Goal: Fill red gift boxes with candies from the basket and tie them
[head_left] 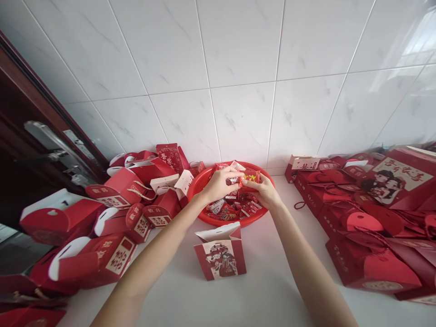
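packet-picking, seemingly: clamping a red packet (253, 175) in right hand (268, 191), over the basket (252, 220); meeting it with left hand (218, 182), cannot tell that grip. probably calls next for a clean lift past the rim, avoiding the unclosed box (220, 260) on the surface (269, 281).

The standing box (220, 259) looked to be stiff card, printed on its front, with a smooth face and a paler, matt inside. The boxes on the left (90, 261) seemed the same folded card, softly sheened on the red; one carried a twisted, fibrous cord (144, 192). Those on the right (373, 268) were smooth card too. The basket (213, 220) appeared to be smooth moulded plastic, and the wrappers (227, 211) thin, crinkled, shiny film. Beneath lay a smooth, low-sheen surface (272, 290). The wall tiles (241, 45) were glossy and marble-veined, the door handle (56, 141) polished metal.
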Motion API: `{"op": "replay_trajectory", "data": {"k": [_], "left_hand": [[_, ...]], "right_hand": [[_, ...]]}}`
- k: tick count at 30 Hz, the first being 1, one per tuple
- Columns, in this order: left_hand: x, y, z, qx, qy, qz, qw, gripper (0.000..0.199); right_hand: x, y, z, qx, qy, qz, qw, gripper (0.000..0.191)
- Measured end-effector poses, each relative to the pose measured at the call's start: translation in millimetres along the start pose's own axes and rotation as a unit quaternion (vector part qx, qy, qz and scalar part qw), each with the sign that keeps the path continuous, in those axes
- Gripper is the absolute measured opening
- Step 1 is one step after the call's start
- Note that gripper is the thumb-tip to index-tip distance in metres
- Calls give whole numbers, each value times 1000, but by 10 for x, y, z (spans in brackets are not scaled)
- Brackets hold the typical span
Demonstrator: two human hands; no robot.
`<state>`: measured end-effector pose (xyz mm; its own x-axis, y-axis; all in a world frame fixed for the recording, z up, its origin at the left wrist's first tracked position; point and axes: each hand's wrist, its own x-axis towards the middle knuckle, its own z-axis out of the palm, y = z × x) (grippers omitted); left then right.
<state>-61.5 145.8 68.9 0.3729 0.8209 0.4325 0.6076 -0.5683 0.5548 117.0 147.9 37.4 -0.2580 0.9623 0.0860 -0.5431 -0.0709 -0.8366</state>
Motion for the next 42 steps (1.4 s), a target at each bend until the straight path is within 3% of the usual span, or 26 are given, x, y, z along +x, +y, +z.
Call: {"op": "replay_trajectory", "data": {"k": [5,9,16,20,24,27,30,32,34,37,42], "left_hand": [[-35,-87,-30,-108,8,-52,993,57],[-52,-126,-76,-145,91,-86,982,48],[-79,12,-86,-166,226,-72,957,43],[-133,113,-91,-169,252,-76,950,42],[-324,225,-230,-191,229,-75,952,45],[-614,366,-471,-174,177,-39,968,27],[-953,528,-724,-94,-10,-25,995,22],[-1137,608,-818,-39,-120,-43,991,20],[-1253,645,-830,3,-171,-69,983,21],[-1301,623,-734,27,-162,-94,982,27],[-1248,524,-529,13,-76,-121,990,24]], "right_hand": [[-11,-52,6,21,1,-21,1000,50],[-39,-136,-1,26,-12,-14,999,47],[-124,-166,116,1,-88,30,996,48],[-176,-176,218,-4,-80,12,997,45],[-236,-269,221,-26,-65,-3,998,48],[-295,-392,162,-62,-58,-20,996,46],[-371,-526,101,-95,-65,-38,993,46],[-431,-602,80,-117,-80,-46,989,45],[-496,-661,80,-137,-102,-50,984,45],[-602,-725,126,-161,-142,-40,976,44],[-756,-782,264,-228,-214,-13,950,44]]}}
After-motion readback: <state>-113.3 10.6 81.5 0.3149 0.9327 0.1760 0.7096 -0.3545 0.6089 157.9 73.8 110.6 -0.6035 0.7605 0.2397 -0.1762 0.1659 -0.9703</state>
